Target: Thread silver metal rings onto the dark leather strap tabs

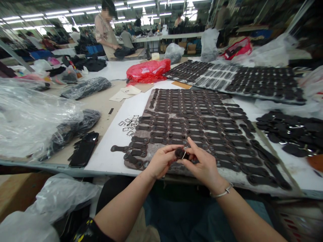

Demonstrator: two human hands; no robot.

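Observation:
Both hands meet over the near edge of a board [153, 148] covered with rows of dark strap pieces [195, 132]. Between them is a small dark strap piece [179, 153] with a thin silvery metal part [184, 154] on it. My left hand [163, 159] pinches the piece from the left. From the right, my right hand [202, 161] holds it by the metal part, its index finger raised. Left of the board lies a loose pile of metal rings [129, 125] on white paper. One strap piece [119, 148] juts past the board's left edge.
A black phone [84, 149] and plastic-wrapped bundles [85, 88] lie at left. Behind the board are a red plastic bag [148, 70] and a second board of pieces [234, 79]. Dark parts [292, 131] are heaped at right. A person [107, 30] stands across the table.

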